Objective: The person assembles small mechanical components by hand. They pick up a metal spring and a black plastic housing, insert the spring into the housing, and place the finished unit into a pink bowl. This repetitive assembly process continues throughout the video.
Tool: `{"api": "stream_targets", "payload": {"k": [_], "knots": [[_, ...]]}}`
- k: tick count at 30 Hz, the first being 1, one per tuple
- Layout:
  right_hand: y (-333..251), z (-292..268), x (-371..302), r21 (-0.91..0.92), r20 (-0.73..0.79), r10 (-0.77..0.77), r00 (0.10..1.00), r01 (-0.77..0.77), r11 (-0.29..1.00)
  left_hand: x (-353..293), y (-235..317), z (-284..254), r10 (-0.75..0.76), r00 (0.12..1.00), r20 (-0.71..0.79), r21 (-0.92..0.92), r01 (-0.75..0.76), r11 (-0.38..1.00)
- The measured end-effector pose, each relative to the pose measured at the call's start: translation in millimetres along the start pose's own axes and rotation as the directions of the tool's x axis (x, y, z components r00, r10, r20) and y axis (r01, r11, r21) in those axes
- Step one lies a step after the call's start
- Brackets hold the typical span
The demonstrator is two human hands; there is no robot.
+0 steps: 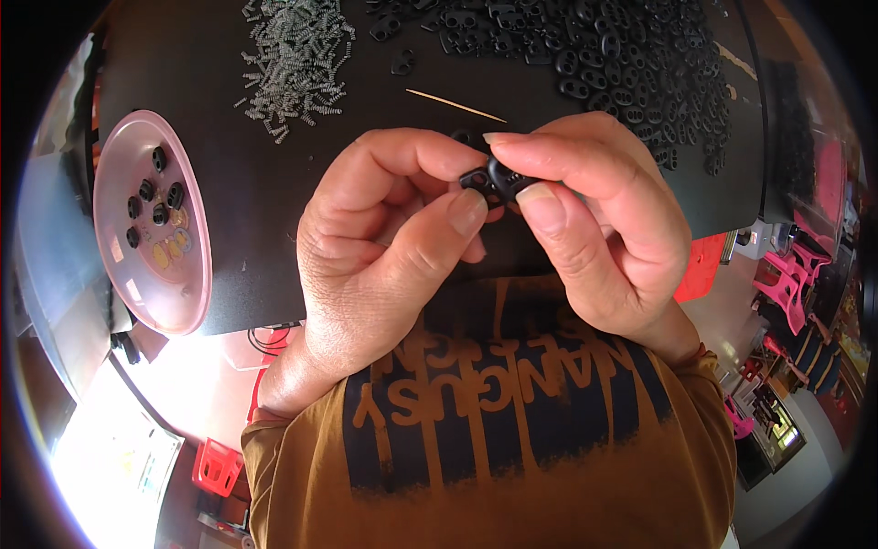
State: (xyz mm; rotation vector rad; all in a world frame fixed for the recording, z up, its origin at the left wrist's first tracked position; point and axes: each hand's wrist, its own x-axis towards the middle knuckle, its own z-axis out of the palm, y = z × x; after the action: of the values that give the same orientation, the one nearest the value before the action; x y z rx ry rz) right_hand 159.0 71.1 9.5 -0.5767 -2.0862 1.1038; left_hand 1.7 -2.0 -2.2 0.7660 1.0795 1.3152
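Pinching a small black piece (476,178) between thumb and index, the fingers (425,156) of the left hand (366,220) are pressing it at its near and far sides. The right hand (608,201) is gripping a rounded black part (500,177) in much the same way, its thumb tip bearing on the near edge and its index finger stretching along the far one. The two objects are meeting in mid-air in front of the person's chest, above the dark surface (247,201), and are touching; whether they are locking together one cannot tell, since fingertips are covering much of them. The other fingers of both hands are curling inward.

A thin wooden stick (455,105) is lying at a slant just beyond the hands. Farther off on the left, a pile of metal springs (294,64) is spreading out, while on the right a broad heap of black parts (631,73) is covering much of the far side. A lone black component (402,62) is sitting between them. Near the left edge, a translucent pink dish (146,284) is holding six black items (175,195), loosely scattered.

The person is wearing a brown shirt (585,485) with dark lettering, and a red plastic stool (218,467) is standing lower left.
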Motion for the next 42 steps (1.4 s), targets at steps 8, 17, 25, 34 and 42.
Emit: {"api": "stream_targets", "payload": {"k": [8,17,25,34,42], "knots": [[1.4,2.6,1.4,0.022,0.003,0.041,0.999,-0.041,0.999,-0.2,-7.2,-3.2,-0.001,1.000,0.029,-0.152,0.005,0.988],[4.0,5.8,0.4,0.106,0.004,0.077,0.997,-0.077,0.991,0.2,-9.1,-4.6,0.013,0.999,0.035,-0.066,-0.010,0.998],[7.8,5.8,-3.7,0.203,0.005,0.070,0.998,-0.070,0.977,-1.4,-5.3,1.6,0.017,1.000,0.006,-0.075,-0.017,0.997],[11.8,6.6,-1.7,0.198,0.026,-0.013,1.000,0.007,0.980,-1.3,-8.1,-2.0,0.071,0.994,0.089,-0.184,-0.054,0.982],[9.7,8.0,-2.1,0.117,0.002,-0.017,1.000,0.017,0.993,-0.3,-12.0,-2.5,0.192,0.970,0.150,-0.291,-0.142,0.946]]}}
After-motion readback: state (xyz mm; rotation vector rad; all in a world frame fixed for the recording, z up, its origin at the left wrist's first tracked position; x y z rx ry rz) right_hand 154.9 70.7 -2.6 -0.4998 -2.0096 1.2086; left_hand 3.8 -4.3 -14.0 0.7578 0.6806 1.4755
